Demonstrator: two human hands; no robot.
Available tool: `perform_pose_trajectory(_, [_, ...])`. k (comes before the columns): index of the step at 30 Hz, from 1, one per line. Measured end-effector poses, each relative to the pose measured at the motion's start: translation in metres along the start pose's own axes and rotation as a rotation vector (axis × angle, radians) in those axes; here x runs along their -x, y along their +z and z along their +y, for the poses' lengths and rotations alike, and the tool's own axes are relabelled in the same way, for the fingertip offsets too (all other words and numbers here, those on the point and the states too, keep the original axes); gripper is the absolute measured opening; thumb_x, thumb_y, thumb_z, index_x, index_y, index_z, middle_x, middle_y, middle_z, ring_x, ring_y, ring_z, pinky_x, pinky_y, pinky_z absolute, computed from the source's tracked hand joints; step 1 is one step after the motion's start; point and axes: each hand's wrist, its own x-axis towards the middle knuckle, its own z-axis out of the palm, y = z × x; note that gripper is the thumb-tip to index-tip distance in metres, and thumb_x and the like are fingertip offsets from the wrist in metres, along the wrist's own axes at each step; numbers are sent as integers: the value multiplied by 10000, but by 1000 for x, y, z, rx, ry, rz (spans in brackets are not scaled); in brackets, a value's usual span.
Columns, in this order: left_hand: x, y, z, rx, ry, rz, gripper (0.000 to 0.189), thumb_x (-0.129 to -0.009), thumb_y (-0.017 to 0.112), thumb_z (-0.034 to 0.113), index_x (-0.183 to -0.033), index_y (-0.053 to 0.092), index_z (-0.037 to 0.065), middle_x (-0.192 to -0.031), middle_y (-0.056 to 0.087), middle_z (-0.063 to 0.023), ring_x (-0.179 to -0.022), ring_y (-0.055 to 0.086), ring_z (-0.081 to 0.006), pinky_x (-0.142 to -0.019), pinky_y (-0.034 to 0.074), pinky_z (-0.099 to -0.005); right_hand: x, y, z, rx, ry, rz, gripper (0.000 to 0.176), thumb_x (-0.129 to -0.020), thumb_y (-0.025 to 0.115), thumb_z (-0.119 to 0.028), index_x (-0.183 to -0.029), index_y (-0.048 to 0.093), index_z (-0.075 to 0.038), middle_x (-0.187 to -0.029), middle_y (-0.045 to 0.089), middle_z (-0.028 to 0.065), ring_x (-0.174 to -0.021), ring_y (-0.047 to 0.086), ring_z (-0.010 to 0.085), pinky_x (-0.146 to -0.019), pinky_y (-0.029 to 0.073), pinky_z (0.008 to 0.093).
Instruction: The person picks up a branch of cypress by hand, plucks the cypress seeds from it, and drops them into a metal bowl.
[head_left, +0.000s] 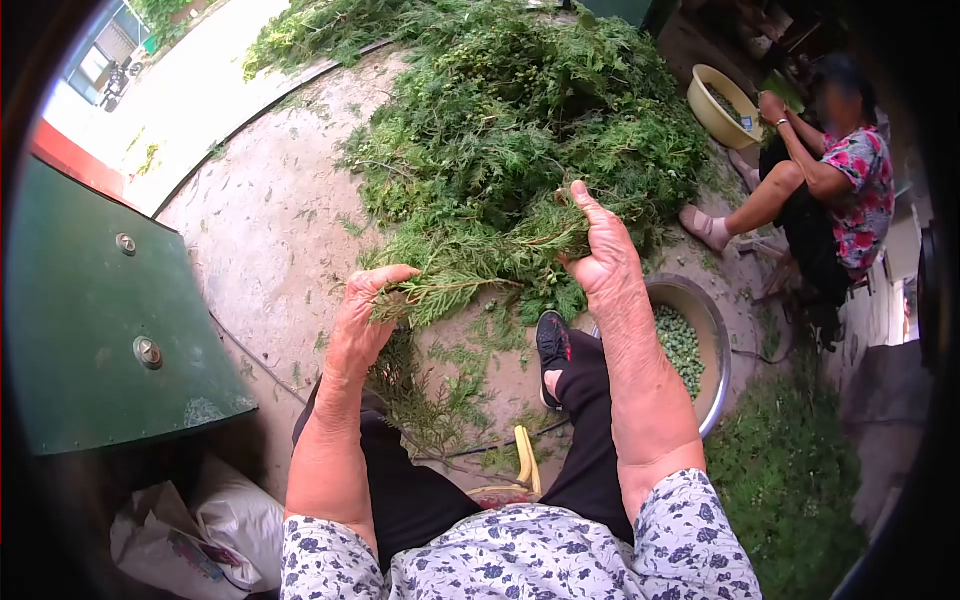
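Observation:
A leafy conifer branch (470, 282) stretches between my two hands, in front of my knees. My left hand (362, 322) pinches its left end, the thumb laid along the top. My right hand (608, 250) is closed around the other end with its thumb pointing up; the fingers are mostly hidden behind the palm. Just beyond the branch rises a large heap of conifer branches (520, 120). Below my right forearm stands a metal basin (717, 335), partly covered by the arm, with many small green cones (678, 350) in it.
A green metal door or panel (110, 300) stands at left, above white sacks (235, 520). A seated person (830, 180) works at right beside a yellow basin (722, 125). More greenery (785, 470) lies at lower right. A dark cable (250, 355) crosses the floor.

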Motion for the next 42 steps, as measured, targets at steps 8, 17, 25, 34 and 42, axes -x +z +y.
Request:
perform_pose_trajectory(8, [8,4,1,376,67,-159,374,-834,597,320,-981,627,-23,-876,639,-122,-813,595,-240,-709,473,-339,-20,-10,13,304,-739,183,192,-819,667,-174,-900,622,-5,-744,560,-29,-630,452,53,-596,388,213])
perform_pose_trajectory(17, [6,-15,-11,32,92,23,270,-821,580,199,-970,617,-22,-872,634,-137,-823,598,-253,-766,454,-327,-35,-51,-33,-94,-259,62,243,-883,566,-280,-905,545,-39,-609,458,-3,-444,382,80,-440,333,231])
perform_pose_trajectory(25, [-6,-12,-4,356,-59,307,256,-842,534,116,-1039,600,-33,-810,626,-35,-685,547,-84,-628,454,-224,-31,-70,-44,202,-249,-203,169,-849,576,-77,-1012,565,-33,-764,556,30,-685,575,137,-568,511,249])
perform_pose_trajectory(34, [-11,-55,-16,851,-293,461,246,-783,655,74,-1002,597,-22,-759,597,-68,-645,541,-136,-548,451,-239,-28,-175,-58,455,-183,127,347,-805,526,1,-1150,499,13,-800,551,44,-660,555,143,-549,484,279])
perform_pose_trajectory(42, [-9,-74,-40,1113,-213,554,275,-772,676,109,-1015,611,-3,-737,580,-40,-635,513,-128,-551,422,-228,-95,-391,-90,2079,-113,559,256,-742,534,-6,-981,627,-7,-635,560,49,-509,524,113,-384,372,255])
